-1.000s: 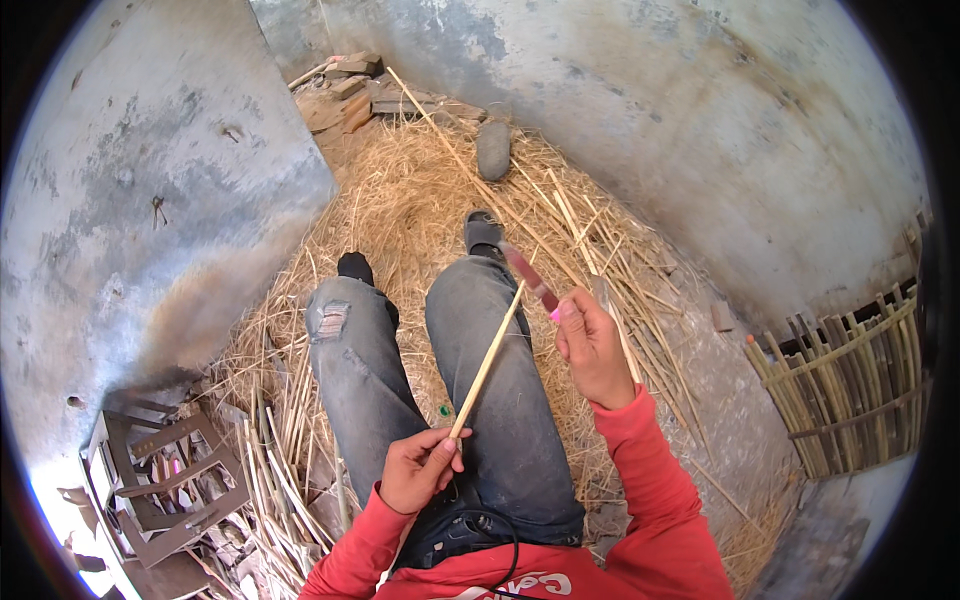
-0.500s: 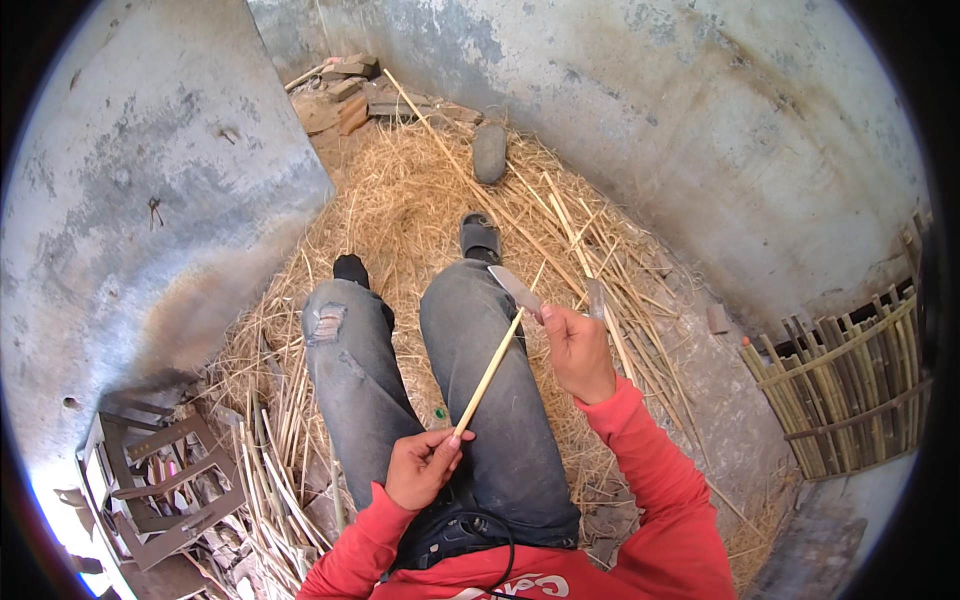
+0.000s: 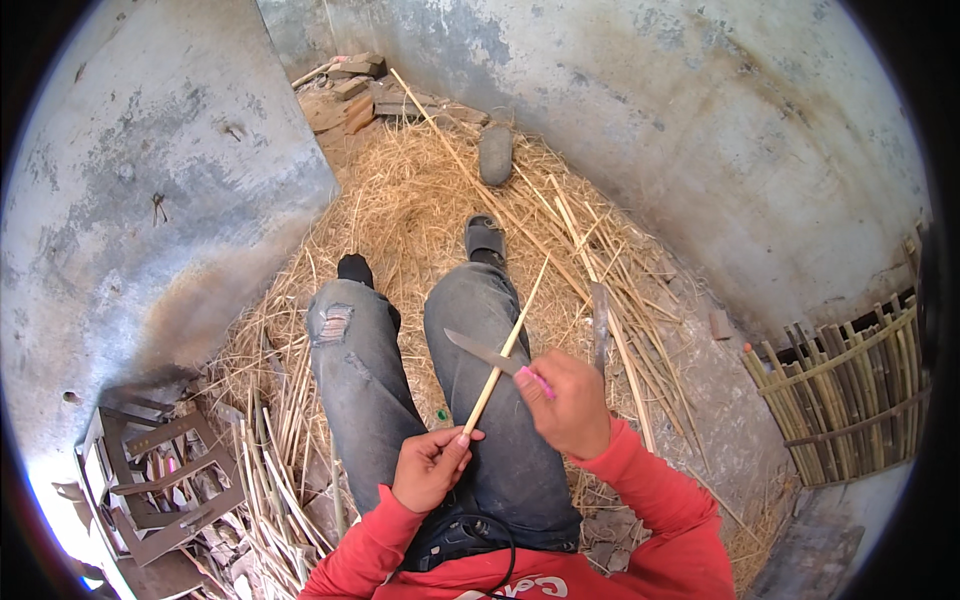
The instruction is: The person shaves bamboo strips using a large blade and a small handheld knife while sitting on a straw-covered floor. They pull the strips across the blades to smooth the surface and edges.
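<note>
Stick (image 3: 514, 332): slants above our right thigh (image 3: 530, 460); we judge it light, springy, fragile toward its thin tip.
Left hand (image 3: 432, 468): our grip pinches the lower end, likely the sturdier hold.
Knife (image 3: 480, 348): crosses the stick; probably stiff.
Right hand (image 3: 572, 402): our grip wraps the knife's pink handle (image 3: 536, 383).

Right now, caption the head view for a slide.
Left hand holds a pale tapered stick; right hand, a pink-handled metal knife crossing it.
</note>
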The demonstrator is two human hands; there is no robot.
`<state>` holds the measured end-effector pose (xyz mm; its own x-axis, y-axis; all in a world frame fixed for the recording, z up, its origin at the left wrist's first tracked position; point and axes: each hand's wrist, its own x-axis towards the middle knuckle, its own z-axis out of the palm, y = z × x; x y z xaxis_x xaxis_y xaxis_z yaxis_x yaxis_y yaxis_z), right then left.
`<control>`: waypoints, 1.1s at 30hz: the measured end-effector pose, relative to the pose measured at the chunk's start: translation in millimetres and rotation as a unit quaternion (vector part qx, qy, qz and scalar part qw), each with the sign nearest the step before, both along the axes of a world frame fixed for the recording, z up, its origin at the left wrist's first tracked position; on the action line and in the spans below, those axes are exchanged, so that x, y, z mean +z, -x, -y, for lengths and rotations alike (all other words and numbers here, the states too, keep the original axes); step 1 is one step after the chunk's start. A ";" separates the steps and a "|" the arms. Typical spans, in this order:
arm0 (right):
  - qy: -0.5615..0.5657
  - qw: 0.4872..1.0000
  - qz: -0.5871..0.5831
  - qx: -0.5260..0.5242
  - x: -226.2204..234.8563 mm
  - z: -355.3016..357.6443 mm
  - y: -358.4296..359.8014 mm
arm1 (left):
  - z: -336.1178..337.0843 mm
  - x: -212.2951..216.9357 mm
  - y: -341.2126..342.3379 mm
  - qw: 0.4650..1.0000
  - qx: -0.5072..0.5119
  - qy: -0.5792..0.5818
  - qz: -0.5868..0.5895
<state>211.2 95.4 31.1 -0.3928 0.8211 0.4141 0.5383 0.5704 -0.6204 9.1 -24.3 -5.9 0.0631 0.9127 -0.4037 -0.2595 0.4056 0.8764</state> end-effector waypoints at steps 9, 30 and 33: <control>0.048 0.995 0.088 0.010 -37.6 -21.3 1.9 | 6.7 1.6 -3.4 1.000 0.013 0.015 0.019; 0.012 0.995 0.089 0.048 -35.9 -28.3 16.1 | 5.1 3.4 13.5 0.989 0.012 0.072 0.130; -0.002 0.996 0.091 0.003 -41.2 -55.9 5.4 | 10.9 6.0 15.0 0.986 0.018 0.081 0.146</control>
